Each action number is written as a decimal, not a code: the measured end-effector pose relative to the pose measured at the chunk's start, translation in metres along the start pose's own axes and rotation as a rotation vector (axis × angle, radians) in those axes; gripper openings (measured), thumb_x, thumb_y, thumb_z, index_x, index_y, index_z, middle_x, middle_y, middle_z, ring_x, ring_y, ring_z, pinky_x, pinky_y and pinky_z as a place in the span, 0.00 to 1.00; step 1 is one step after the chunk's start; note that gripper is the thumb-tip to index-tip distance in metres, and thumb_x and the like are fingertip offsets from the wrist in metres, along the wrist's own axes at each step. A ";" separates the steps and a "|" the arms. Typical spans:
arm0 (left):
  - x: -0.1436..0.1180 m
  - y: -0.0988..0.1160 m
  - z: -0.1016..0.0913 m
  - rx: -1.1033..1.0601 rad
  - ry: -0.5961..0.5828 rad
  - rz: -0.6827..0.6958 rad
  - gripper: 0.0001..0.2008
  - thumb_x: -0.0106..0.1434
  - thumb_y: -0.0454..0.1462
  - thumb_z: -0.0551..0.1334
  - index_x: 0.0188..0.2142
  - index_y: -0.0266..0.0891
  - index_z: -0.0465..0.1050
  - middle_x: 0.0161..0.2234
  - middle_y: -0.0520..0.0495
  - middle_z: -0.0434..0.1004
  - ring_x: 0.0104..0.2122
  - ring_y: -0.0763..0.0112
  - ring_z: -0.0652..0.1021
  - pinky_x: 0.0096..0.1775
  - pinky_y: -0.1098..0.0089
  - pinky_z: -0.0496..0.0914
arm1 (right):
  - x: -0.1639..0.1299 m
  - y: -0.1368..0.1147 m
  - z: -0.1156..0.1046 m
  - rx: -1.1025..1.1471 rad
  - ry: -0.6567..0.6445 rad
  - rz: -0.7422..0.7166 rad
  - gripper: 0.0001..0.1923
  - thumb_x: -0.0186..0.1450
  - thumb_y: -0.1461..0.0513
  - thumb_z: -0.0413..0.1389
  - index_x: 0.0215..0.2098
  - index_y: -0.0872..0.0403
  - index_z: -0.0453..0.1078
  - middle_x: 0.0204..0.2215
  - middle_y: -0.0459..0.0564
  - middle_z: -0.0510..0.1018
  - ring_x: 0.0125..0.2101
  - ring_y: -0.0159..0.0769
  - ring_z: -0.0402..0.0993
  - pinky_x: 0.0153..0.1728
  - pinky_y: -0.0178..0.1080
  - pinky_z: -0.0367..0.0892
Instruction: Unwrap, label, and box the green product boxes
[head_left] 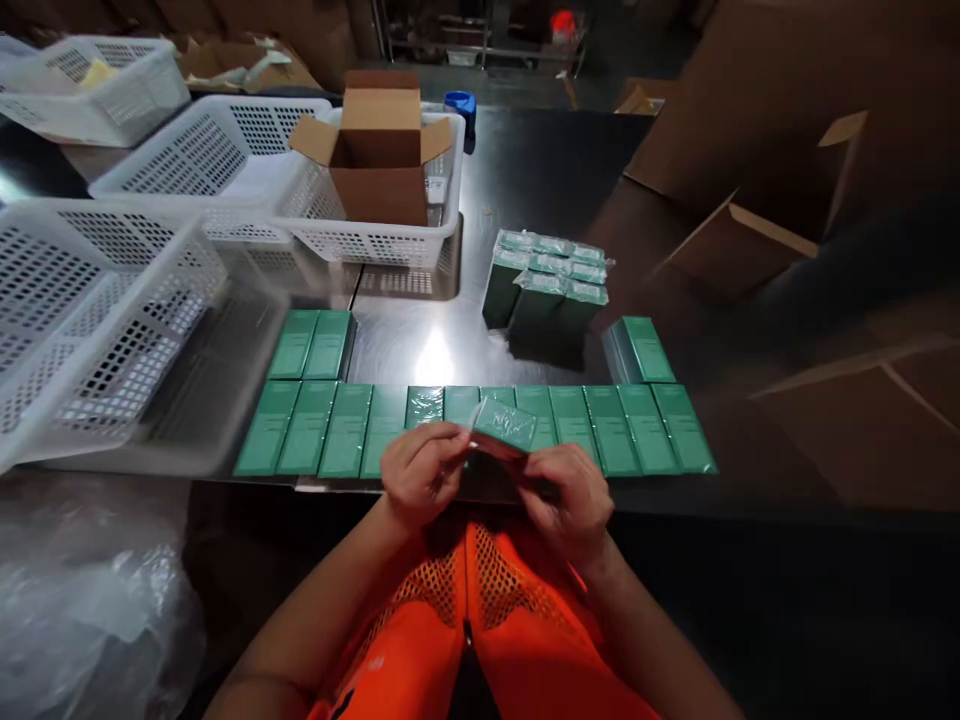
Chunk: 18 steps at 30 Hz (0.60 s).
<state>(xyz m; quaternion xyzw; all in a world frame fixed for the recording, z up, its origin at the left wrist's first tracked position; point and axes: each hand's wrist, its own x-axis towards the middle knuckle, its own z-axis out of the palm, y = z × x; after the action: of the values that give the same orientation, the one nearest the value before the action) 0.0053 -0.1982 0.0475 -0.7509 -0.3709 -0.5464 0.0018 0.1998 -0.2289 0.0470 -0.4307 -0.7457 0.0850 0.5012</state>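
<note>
At the near table edge, above an orange mesh vest (480, 610), the left hand (421, 472) and right hand (571, 500) both pinch one green box (507, 424) in clear film, held tilted just over the row. The step in hand appears to be working the film wrap at the box's near end; the next move would call for a steady hold by one hand while the other's fingertips work the film. Beneath the hands, a row of green boxes (345, 428) lies flat, side by side, about thirteen, some partly hidden. Two more boxes (313, 344) lie behind the row's left end, one single box (643, 348) behind its right. Farther back stands a film-wrapped bundle (546, 290), count unclear. Beyond are four white baskets (82, 310); one holds an open carton (382, 150).
</note>
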 end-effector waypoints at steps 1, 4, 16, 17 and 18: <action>-0.002 -0.001 0.000 0.012 -0.083 -0.020 0.06 0.62 0.27 0.60 0.37 0.38 0.72 0.33 0.47 0.80 0.31 0.72 0.80 0.33 0.73 0.74 | 0.001 0.001 -0.001 0.034 -0.042 0.093 0.16 0.62 0.66 0.63 0.45 0.49 0.65 0.27 0.41 0.76 0.25 0.34 0.75 0.26 0.37 0.69; -0.006 -0.004 0.000 0.087 -0.382 -0.045 0.06 0.62 0.28 0.58 0.36 0.38 0.72 0.34 0.45 0.80 0.33 0.67 0.80 0.32 0.70 0.74 | 0.011 0.001 -0.008 0.111 -0.146 0.385 0.36 0.58 0.54 0.68 0.60 0.49 0.59 0.32 0.44 0.74 0.22 0.32 0.71 0.22 0.36 0.69; -0.002 0.024 -0.065 -0.247 -0.370 -0.006 0.04 0.62 0.35 0.56 0.33 0.38 0.69 0.50 0.36 0.76 0.52 0.53 0.75 0.49 0.57 0.73 | 0.174 0.021 0.019 0.687 -0.039 0.689 0.20 0.55 0.48 0.67 0.37 0.50 0.69 0.26 0.42 0.72 0.21 0.28 0.67 0.16 0.29 0.60; -0.007 0.031 -0.071 -0.415 -0.383 -0.043 0.05 0.63 0.36 0.54 0.31 0.40 0.66 0.46 0.37 0.78 0.49 0.57 0.77 0.48 0.59 0.74 | 0.188 0.027 0.039 0.734 -0.068 0.733 0.21 0.54 0.50 0.68 0.38 0.49 0.68 0.26 0.40 0.72 0.20 0.27 0.66 0.15 0.28 0.60; -0.013 0.038 -0.074 -0.578 -0.395 -0.100 0.07 0.64 0.38 0.53 0.29 0.41 0.64 0.38 0.41 0.80 0.41 0.61 0.80 0.43 0.63 0.75 | 0.200 0.031 0.061 0.747 -0.136 0.777 0.22 0.55 0.51 0.69 0.40 0.49 0.66 0.26 0.40 0.72 0.20 0.27 0.66 0.16 0.28 0.62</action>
<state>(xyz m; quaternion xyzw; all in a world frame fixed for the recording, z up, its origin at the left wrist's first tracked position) -0.0362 -0.2631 0.0821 -0.7925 -0.2306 -0.4723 -0.3093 0.1417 -0.0459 0.1357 -0.4606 -0.4813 0.5509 0.5027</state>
